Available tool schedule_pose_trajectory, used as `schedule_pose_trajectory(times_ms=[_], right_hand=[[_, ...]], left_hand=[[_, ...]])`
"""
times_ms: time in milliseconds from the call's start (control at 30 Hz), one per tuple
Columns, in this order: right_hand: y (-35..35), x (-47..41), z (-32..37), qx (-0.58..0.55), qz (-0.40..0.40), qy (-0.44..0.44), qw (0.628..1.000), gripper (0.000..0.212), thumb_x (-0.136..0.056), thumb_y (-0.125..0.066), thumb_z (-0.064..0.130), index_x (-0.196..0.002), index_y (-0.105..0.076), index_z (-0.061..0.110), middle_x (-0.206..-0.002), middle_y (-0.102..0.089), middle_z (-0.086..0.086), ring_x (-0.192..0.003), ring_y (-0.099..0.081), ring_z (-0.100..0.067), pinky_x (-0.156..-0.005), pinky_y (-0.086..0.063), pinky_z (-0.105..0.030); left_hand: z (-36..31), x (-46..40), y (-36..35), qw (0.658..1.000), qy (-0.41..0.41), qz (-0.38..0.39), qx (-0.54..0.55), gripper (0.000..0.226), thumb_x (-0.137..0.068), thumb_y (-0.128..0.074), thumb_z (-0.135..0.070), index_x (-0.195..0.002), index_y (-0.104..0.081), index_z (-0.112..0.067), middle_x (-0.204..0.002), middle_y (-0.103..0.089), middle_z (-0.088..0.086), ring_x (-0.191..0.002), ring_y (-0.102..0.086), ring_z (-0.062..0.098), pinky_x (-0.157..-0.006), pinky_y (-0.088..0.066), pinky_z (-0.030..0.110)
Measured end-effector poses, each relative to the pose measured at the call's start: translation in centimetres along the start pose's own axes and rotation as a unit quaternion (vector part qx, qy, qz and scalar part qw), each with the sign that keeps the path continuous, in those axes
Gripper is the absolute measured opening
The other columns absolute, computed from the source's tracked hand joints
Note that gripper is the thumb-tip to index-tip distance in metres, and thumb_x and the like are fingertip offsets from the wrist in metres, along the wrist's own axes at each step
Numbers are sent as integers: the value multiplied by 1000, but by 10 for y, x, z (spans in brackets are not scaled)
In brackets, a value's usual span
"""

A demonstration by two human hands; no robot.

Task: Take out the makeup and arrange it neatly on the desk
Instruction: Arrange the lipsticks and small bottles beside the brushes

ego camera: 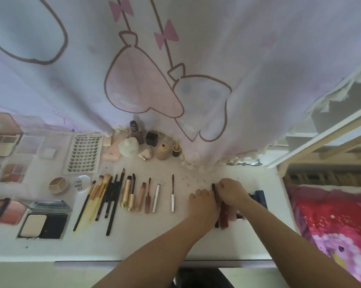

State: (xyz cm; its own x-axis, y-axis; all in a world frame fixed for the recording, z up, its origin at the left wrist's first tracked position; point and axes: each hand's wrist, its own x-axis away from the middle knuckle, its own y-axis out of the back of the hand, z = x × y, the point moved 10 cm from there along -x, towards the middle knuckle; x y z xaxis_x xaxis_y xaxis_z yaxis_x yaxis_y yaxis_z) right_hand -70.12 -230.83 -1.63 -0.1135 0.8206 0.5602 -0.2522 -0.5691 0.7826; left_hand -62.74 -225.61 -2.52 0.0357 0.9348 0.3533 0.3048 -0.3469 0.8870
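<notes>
Makeup lies in rows on the white desk [146, 242]. Brushes [101, 196], gold tubes [128, 194] and thin wands [172, 193] run across the middle. Palettes and a powder compact [43, 222] lie at the left, beside a false-lash card [84, 151]. My left hand [202, 201] and my right hand [231, 191] meet at the right of the row, both pinching a slim dark stick [215, 191]. Red and dark tubes [224, 217] lie side by side under my hands. Dark items [259, 196] sit just beyond my right wrist.
Small bottles and jars [146, 142] stand at the back under a hanging white-and-pink curtain [175, 69]. A red patterned blanket [331, 225] lies right of the desk, past a wooden frame [320, 146]. The desk's front edge [134, 261] runs across the bottom.
</notes>
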Motion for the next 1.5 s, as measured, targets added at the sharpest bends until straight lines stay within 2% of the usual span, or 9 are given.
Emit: schedule_pose_trajectory(times_ms=[300,433,667,833,967,1100,1167,1333,1500], right_hand=[[-1,-5,11,-68,26,21,997,41,-96,-45,36,-64,-51,12,-58,-54,1,-58,-54,-16,-54,-39,-25],[-11,18,30,-259,179,26,949,34,-96,-51,30,-74,-61,5,-45,-57,3,-34,-40,-6,-37,-29,-17],[-20,75,80,-169,367,163,900,31,-99,-45,30,-94,-69,12,-58,-42,6,-45,-30,-6,-44,-25,-17],[7,72,80,-123,295,194,928,30,-100,-43,24,-82,-64,13,-54,-41,6,-40,-33,-4,-44,-29,-16],[18,55,48,-206,233,127,942,27,-101,-39,20,-93,-61,7,-61,-59,1,-51,-48,-11,-46,-34,-20],[-25,43,56,-234,198,55,950,17,-101,-37,21,-94,-50,11,-73,-72,-1,-56,-61,-12,-49,-41,-21],[-39,37,53,-216,167,16,962,18,-100,-39,25,-97,-49,11,-80,-73,-3,-59,-63,-13,-53,-44,-23],[-42,22,55,-73,85,21,993,29,-100,-36,32,-88,-51,11,-83,-70,-4,-63,-62,-14,-56,-45,-23],[-61,9,69,14,42,38,998,33,-99,-35,33,-101,-56,7,-108,-63,-14,-102,-59,-30,-83,-44,-33]], left_hand=[[22,8,3,996,47,-36,68,30,-95,-38,-31,-112,-51,-9,-113,-56,8,-108,-51,27,-85,-35,33],[40,31,28,991,-14,-54,125,31,-94,-32,-31,-106,-49,-8,-98,-60,10,-91,-58,28,-67,-31,29],[52,66,76,990,-134,27,-34,32,-102,-28,-40,-113,-49,-19,-112,-57,0,-99,-57,24,-82,-40,41],[103,72,93,990,-107,6,-87,27,-102,-29,-37,-106,-47,-18,-96,-61,-1,-86,-62,23,-63,-38,31],[166,74,94,994,46,-8,95,25,-102,-30,-32,-107,-48,-15,-74,-53,-6,-68,-58,18,-58,-41,28],[112,58,64,979,55,34,193,24,-102,-29,-23,-117,-43,-12,-99,-64,8,-98,-61,26,-99,-38,38],[95,46,51,974,79,32,209,25,-101,-33,-24,-116,-45,-8,-107,-64,12,-101,-61,27,-91,-43,35],[88,19,38,996,79,31,43,35,-100,-36,-31,-108,-60,-7,-108,-64,12,-102,-59,28,-86,-45,36],[100,9,33,991,49,38,-122,31,-98,-37,-24,-108,-62,-9,-114,-59,11,-107,-51,26,-78,-39,34]])
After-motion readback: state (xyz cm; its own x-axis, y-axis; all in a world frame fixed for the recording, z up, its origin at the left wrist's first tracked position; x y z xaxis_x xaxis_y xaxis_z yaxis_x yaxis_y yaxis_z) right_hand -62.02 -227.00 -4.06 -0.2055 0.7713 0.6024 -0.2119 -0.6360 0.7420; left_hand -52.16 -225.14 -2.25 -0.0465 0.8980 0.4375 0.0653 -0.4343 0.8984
